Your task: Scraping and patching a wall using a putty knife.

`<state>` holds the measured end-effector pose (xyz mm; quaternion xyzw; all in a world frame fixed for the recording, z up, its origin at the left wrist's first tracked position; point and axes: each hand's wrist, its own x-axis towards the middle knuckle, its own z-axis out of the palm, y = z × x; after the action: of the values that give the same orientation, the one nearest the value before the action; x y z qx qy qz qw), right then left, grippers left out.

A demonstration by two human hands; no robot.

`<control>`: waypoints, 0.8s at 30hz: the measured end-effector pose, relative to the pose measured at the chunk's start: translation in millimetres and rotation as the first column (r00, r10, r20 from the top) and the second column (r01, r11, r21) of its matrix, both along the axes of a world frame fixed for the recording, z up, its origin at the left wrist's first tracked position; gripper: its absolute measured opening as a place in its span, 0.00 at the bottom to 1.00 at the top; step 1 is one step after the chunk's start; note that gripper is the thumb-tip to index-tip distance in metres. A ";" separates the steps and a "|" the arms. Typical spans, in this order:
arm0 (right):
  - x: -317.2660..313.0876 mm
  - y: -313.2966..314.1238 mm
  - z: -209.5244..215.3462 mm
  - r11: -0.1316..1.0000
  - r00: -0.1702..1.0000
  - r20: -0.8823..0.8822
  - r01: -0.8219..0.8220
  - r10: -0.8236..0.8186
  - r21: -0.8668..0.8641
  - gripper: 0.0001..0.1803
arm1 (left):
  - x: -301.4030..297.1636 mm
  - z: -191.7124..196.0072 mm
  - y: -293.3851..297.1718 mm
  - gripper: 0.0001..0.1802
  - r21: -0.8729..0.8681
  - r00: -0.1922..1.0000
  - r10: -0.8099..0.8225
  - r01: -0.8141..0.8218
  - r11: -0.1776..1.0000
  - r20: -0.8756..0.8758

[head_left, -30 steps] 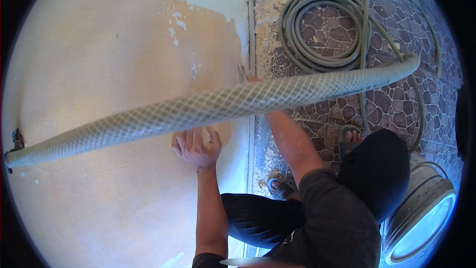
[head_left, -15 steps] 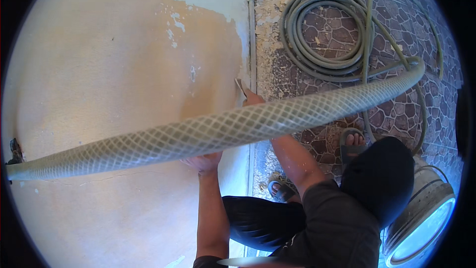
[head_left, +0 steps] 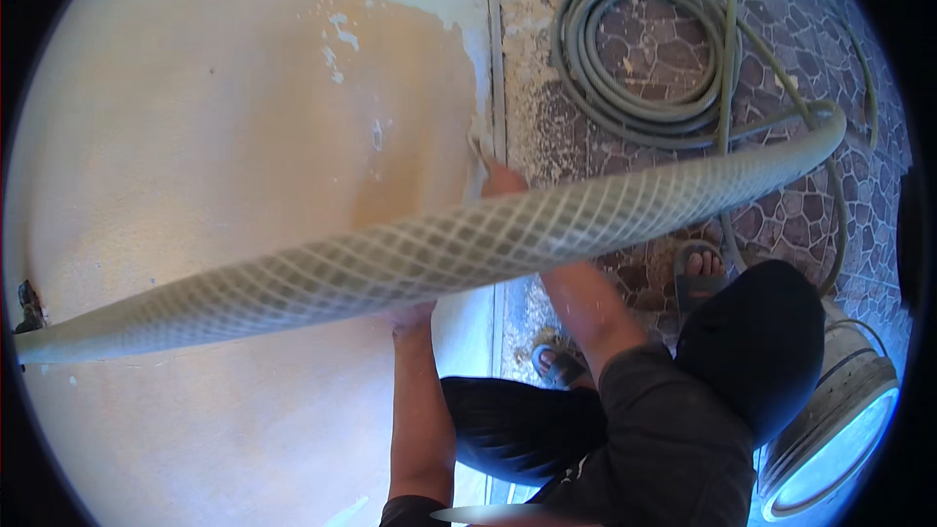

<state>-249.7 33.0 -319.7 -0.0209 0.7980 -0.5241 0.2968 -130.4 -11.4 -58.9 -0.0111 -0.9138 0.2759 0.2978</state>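
My right hand is closed around a small scraper, its blade blurred against the wall close to the wall's right edge. The tan area of that wall has a ragged border of pale, peeling paint. Lower down, my left hand is at the wall, with only the part by the wrist showing. A thick, braided hose crosses the view and hides the left hand's fingers and part of the right forearm.
A coiled hose lies on the stone-patterned floor at the far right. Pale paint flakes litter the strip along the wall. A round bucket stands beside my knee, and my sandalled feet are on the floor.
My right hand and the scraper have moved slightly up along the wall's edge. Less of my left hand shows behind the hose. The whole view has shifted a little.
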 end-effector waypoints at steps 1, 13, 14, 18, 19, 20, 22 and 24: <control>-21.8 0.7 -4.6 0.999 0.997 -0.063 0.048 -0.047 0.013 0.30 | 1.2 -0.8 -3.0 0.13 -0.001 1.000 -0.011 0.011 1.000 0.015; 115.7 -52.8 -74.9 0.984 0.971 0.236 0.081 -0.041 -0.162 0.24 | 4.2 -5.9 -12.8 0.14 0.058 1.000 -0.007 0.008 0.998 -0.025; 105.2 -61.5 -32.5 0.959 0.952 -0.117 -0.283 0.283 0.022 0.22 | 28.4 7.6 -29.4 0.14 0.036 1.000 0.009 -0.008 0.999 -0.016; 36.7 -30.9 -79.7 0.999 0.982 -0.183 0.040 -0.040 -0.003 0.20 | 6.2 -11.5 -11.0 0.13 0.216 0.999 -0.027 0.031 0.976 -0.019; 31.7 -24.8 -79.7 0.995 0.958 -0.282 0.077 -0.057 0.062 0.19 | 2.5 -16.1 -8.9 0.13 0.234 1.000 -0.020 0.017 0.972 0.014; 37.9 -23.7 -65.6 0.996 0.953 -0.298 0.081 -0.064 0.043 0.19 | 0.1 -7.1 -6.4 0.12 0.226 0.999 -0.015 0.008 0.974 0.029; 98.9 -14.2 -34.1 0.997 0.997 -0.029 -0.078 0.078 -0.005 0.31 | 0.6 4.4 -8.8 0.13 0.206 1.000 0.000 -0.004 0.978 0.018; 175.2 -3.6 -0.5 0.967 0.962 0.101 -0.253 0.254 -0.020 0.42 | -1.3 0.8 -13.7 0.13 0.217 1.000 0.011 -0.016 0.976 0.023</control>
<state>-74.5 29.4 -320.2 -0.0968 0.7707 -0.4849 0.4019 -131.7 -25.2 -58.1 0.0248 -0.9418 0.1761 0.2854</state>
